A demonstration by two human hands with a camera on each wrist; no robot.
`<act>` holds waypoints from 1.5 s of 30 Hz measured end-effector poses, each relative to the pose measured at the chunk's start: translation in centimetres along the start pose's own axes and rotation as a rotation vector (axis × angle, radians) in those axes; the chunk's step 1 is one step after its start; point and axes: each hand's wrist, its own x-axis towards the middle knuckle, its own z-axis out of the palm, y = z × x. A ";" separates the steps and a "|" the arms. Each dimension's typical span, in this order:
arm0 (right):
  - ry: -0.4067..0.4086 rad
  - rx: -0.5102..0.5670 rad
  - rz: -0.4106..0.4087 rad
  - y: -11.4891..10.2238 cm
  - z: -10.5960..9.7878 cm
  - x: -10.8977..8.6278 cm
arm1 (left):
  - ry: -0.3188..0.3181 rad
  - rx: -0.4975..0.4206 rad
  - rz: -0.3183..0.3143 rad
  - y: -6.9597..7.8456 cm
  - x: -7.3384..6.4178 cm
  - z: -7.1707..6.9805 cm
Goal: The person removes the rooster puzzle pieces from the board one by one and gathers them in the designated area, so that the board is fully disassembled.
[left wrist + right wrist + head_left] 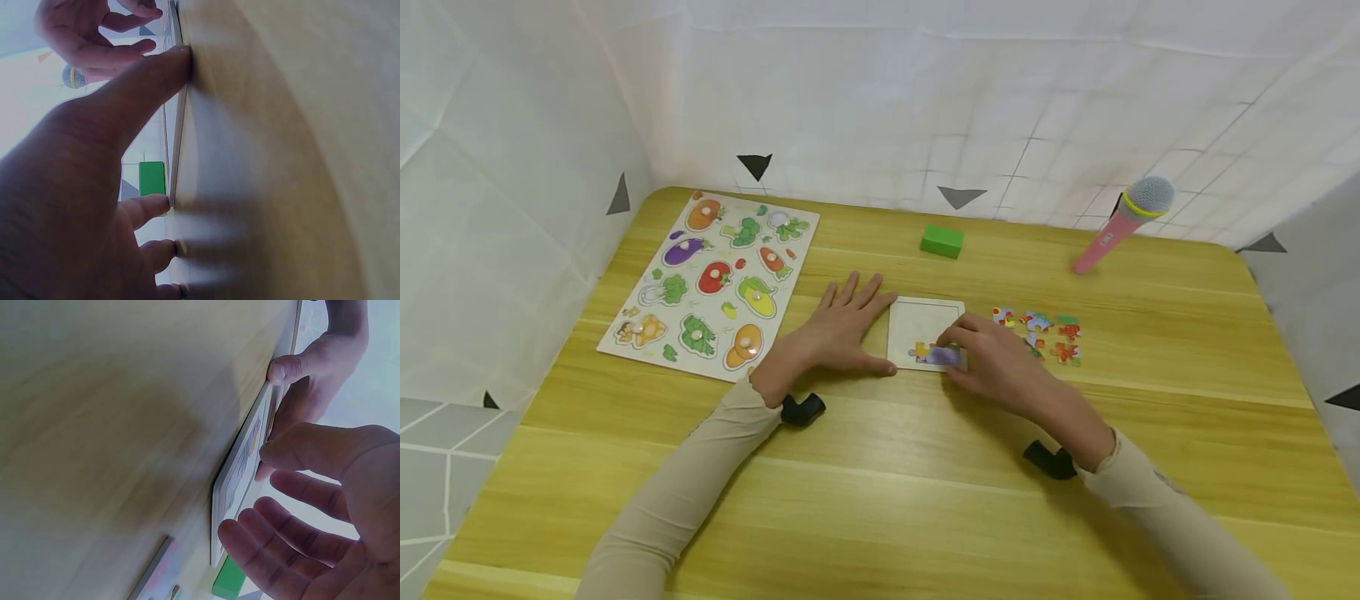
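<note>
A small square puzzle tray (917, 313) lies on the table between the hands. Along its near edge sit joined jigsaw pieces (921, 353), yellow-orange and purple; the purple part looks blurred. My left hand (838, 335) rests on the table with fingers spread, its thumb and forefinger touching the tray's left side. Over the tray's near right corner hovers my right hand (1000, 364), fingers loosely bent. In the right wrist view a gap shows between the thumb (306, 450) and the fingers, with nothing held. Loose jigsaw pieces (1066, 353) lie right of the tray, partly behind the right hand.
A vegetable peg board (730, 310) covers the table's left side. Behind the tray lies a green block (942, 242). A pink microphone (1108, 242) stands at the back right. White sheeting (850, 100) encloses the table at the back and sides.
</note>
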 end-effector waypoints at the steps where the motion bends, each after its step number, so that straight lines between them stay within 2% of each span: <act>1: 0.003 0.002 -0.007 -0.1 0.1 0.2 | 0.000 -0.001 0.000 0.0 0.0 0.0; 18: 0.010 0.017 -0.090 -0.7 1.3 2.4 | 0.006 -0.003 0.008 -0.1 -0.2 -0.1; 35: -0.079 -0.044 -0.065 -0.8 1.7 3.3 | 0.008 0.009 0.010 0.0 -0.1 -0.1; 45: -0.088 -0.073 -0.066 -1.5 1.7 3.4 | -0.001 0.005 0.000 0.0 -0.1 -0.1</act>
